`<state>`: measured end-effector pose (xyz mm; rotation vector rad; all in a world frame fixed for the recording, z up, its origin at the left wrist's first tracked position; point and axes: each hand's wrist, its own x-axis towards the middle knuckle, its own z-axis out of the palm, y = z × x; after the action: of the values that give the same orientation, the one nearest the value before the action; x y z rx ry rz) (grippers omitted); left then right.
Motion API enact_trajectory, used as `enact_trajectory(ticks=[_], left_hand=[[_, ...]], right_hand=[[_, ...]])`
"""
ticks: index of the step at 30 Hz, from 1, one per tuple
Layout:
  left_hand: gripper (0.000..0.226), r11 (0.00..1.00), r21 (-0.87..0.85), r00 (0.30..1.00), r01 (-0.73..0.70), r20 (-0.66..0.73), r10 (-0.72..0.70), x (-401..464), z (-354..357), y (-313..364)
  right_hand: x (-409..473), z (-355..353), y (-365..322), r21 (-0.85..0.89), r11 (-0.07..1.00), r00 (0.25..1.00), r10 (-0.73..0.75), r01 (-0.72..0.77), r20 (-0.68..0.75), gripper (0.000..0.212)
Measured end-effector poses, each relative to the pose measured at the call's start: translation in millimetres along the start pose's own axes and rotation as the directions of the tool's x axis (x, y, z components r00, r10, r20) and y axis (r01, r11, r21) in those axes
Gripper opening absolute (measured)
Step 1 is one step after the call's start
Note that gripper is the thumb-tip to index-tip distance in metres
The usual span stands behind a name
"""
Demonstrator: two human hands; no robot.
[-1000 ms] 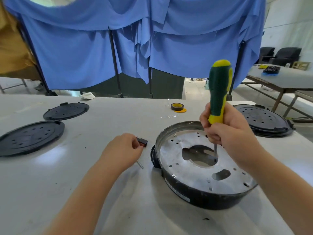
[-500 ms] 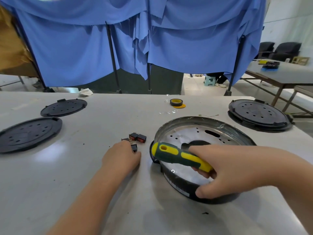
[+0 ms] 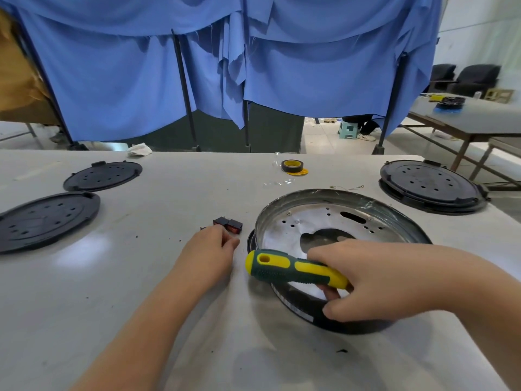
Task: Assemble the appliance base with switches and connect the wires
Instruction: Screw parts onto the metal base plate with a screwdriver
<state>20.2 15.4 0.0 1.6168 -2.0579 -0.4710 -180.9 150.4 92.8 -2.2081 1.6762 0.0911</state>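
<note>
Appliance base (image 3: 324, 218) sits on table (image 3: 169, 320), right of centre, open side up, w/ metal plate exposed. Right hand (image 3: 375, 280) is over base's near rim, clamped on screwdriver (image 3: 293, 270); handle's long axis runs roughly left-right, butt end pointing left, shaft hidden. Switches (image 3: 229, 223) lie on table just left of base rim. Left hand (image 3: 210, 249) rests just near side of switches, fingers curled at them; whether it pinches one cannot be told. Judgement: left hand is nearer, so switch pickup falls to it; short rightward carry to base.
</note>
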Motion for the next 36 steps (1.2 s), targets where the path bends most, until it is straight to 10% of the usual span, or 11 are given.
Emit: enact_trajectory(ticks=[8, 22, 36], left_hand=[[0.008, 0.839, -0.544, 0.998, -0.024, -0.054, -0.007, -5, -12, 14], [0.023, 0.736, -0.581, 0.933, -0.347, -0.296, 0.206, -29, -27, 41], [0.006, 0.778, -0.432, 0.782, -0.456, 0.223, 0.582, -42, -27, 93]], right_hand=[[11, 9, -2, 0.044, 0.998, 0.986, -0.042, 0.049, -0.159, 0.02], [11, -2, 6, 0.279, 0.956, 0.931, 0.013, 0.096, -0.365, 0.032], [8, 22, 65, 0.113, 0.967, 0.727, 0.245, -0.226, -0.641, 0.041]])
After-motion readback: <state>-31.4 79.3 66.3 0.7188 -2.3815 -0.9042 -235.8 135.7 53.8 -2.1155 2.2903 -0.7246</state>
